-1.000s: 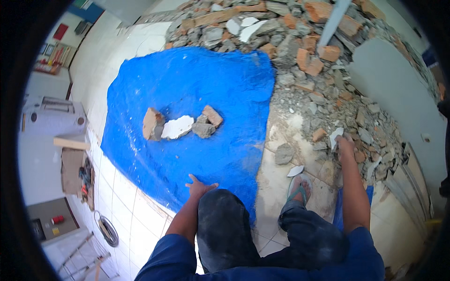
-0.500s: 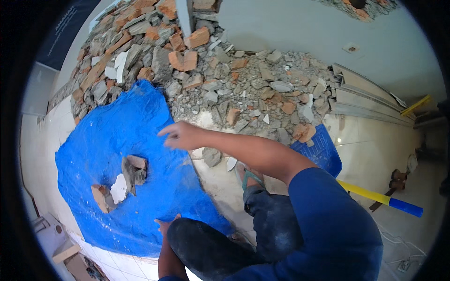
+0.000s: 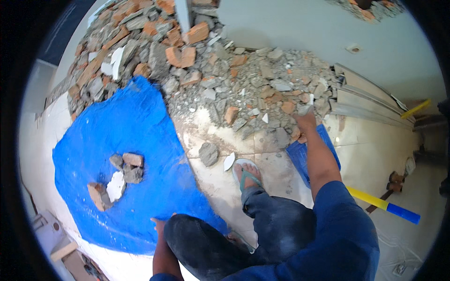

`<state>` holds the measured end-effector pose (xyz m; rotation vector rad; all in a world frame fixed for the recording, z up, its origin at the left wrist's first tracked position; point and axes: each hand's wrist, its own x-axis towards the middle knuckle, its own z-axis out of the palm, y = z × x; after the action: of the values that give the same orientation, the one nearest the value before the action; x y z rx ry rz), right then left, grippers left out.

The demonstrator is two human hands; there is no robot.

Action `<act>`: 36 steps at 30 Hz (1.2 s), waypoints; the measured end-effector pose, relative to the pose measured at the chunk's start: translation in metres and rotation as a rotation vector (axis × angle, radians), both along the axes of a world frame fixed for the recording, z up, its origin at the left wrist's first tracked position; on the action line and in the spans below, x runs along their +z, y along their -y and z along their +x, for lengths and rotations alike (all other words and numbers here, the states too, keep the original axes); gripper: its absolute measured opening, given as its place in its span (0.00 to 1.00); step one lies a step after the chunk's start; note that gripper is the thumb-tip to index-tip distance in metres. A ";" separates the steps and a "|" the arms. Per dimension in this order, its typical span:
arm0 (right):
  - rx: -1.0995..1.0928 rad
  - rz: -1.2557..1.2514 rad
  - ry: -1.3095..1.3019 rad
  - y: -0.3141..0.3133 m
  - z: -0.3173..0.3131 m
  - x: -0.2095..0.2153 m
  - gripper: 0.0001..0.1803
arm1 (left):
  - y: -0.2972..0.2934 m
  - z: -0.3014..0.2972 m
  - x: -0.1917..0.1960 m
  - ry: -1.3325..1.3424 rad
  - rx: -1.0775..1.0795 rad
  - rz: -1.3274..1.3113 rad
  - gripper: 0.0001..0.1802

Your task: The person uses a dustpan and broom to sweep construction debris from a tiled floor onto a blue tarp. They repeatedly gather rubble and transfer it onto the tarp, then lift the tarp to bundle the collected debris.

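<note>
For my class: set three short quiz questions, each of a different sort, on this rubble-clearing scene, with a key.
1. True or false: the right hand reaches into the rubble pile.
2. Which colour is the tarp? A green, B blue, C red.
3. Fill in: the left hand rests at the tarp's near ____.

Key: 1 true; 2 B; 3 edge.

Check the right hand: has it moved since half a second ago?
Yes. The right hand was stretched out over the blue tarp's edge; now it is back at the rubble pile, to the right of the sandalled foot, clear of the tarp.
</note>
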<state>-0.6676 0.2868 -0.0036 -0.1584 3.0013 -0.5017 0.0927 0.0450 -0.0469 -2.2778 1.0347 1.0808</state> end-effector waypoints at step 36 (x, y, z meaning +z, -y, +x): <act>1.422 0.241 0.433 0.208 0.253 0.071 0.59 | -0.002 -0.057 0.063 0.119 -0.182 -0.030 0.87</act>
<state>-0.4142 0.0790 0.0671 -1.6548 1.8042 0.0205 0.0356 0.0467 0.0162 -2.1923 1.1896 0.8514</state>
